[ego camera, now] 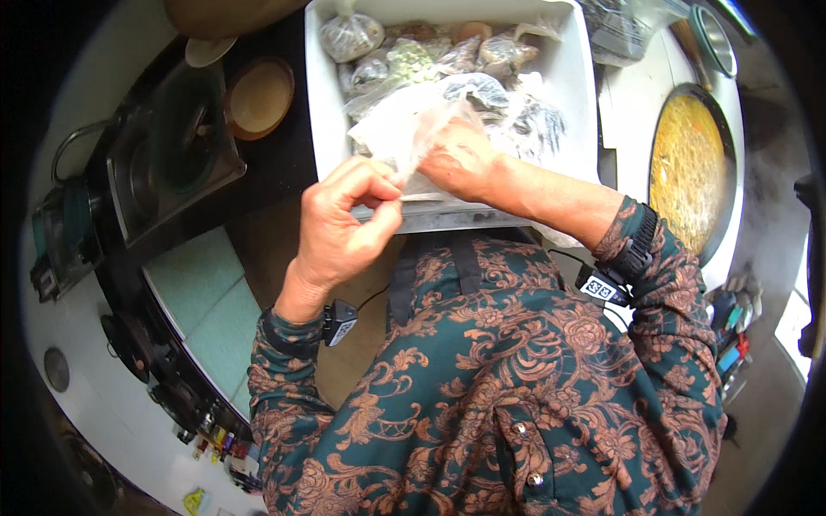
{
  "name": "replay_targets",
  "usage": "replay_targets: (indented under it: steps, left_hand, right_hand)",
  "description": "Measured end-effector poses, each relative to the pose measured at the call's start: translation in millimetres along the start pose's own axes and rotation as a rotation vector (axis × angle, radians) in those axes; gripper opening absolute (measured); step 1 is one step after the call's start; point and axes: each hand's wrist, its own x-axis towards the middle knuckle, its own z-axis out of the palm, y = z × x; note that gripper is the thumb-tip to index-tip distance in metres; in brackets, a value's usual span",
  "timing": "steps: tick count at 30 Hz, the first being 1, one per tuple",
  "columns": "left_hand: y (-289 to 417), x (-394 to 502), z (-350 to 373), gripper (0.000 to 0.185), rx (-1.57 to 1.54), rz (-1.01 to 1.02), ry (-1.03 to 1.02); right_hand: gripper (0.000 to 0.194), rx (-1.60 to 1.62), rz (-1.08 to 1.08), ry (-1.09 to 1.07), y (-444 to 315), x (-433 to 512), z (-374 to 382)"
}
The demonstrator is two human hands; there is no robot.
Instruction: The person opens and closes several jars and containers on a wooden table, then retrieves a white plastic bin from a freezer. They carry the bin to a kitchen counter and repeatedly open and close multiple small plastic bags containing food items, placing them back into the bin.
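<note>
My left hand [352, 216] pinches the edge of a thin, clear plastic bag [393, 132] between thumb and forefinger. Inside or behind the bag's film is my right hand [459, 158], its fingers hidden by the plastic, so I cannot tell what they hold. Both hands are over the front of a white drawer [324, 129], which looks like a freezer drawer. Several knotted plastic bags of food lie in it, among them a bag of pale green pieces [410, 61] and a round bag of dark food [352, 37] in the far left corner.
At the right, a wide pan [687, 168] holds yellow bubbling liquid, with a metal bowl [716, 42] beyond it. On the left are a steel sink [139, 168] with a dark green basin [187, 129], and a round brown-rimmed dish [260, 98]. Pale green cabinet doors [200, 297] stand below the counter.
</note>
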Motion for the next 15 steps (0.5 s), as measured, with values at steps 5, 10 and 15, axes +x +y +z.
replay_targets:
  steps: [5,10,15]
  left_hand:
    - [-5,-19,13,0.009,-0.012,-0.014,-0.038]
    - [-5,-27,13,0.008,-0.044,-0.027,0.039]
    - [-7,-4,-2,0.008,-0.244,-0.298,0.117]
  right_hand:
    - [0.023,0.101,0.219,-0.028,6,-6,12]
    - [0.021,0.577,0.212,-0.064,6,-16,-28]
    - [0.016,0.597,0.249,-0.158,-19,-56,-96]
